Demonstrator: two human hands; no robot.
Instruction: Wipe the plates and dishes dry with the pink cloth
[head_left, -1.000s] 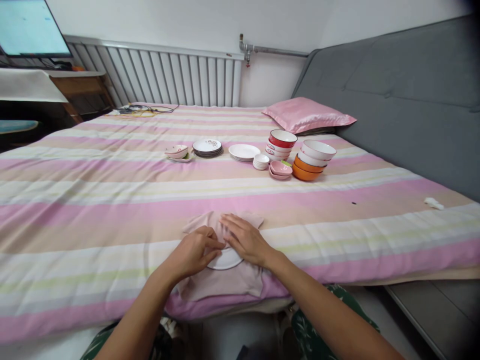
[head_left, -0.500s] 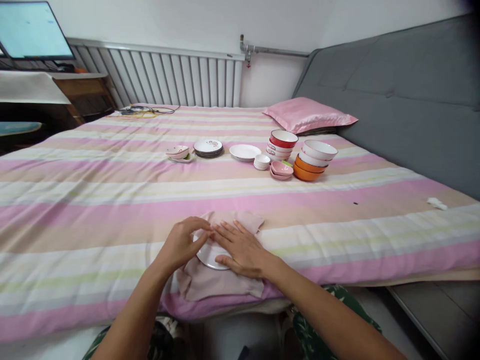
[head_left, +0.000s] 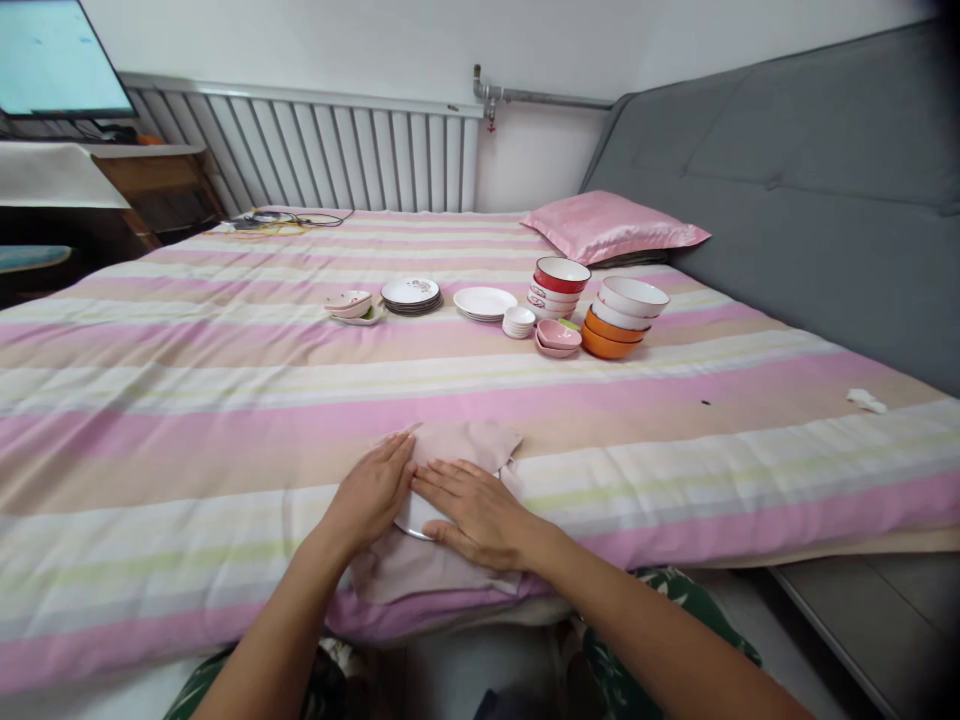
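Observation:
A white plate [head_left: 412, 517] lies on a pale pink cloth [head_left: 420, 575] near the bed's front edge, mostly covered by my hands. My right hand [head_left: 476, 512] rests flat across the plate with its fingers stretched out to the left. Along the plate's left side lies my left hand [head_left: 373, 492], fingers extended and close together, their tips near the right hand's fingertips. Neither hand grips anything. Cloth shows beyond the fingers and below the plate; whether any of it covers the plate's far part, I cannot tell.
Across the striped bed [head_left: 225, 430] stand small dishes [head_left: 349, 303], patterned plates [head_left: 410, 292], white plates [head_left: 485, 302], little white bowls [head_left: 519, 320], pink bowls [head_left: 559, 337], red-rimmed bowls [head_left: 561, 280] and orange bowls [head_left: 611, 340]. A pink pillow [head_left: 611, 225] and cables [head_left: 281, 222] lie farther back.
My left hand has come down from a raised, curled pose and flattened along the plate's left side. The right hand stays flat on the plate. The view has shifted slightly.

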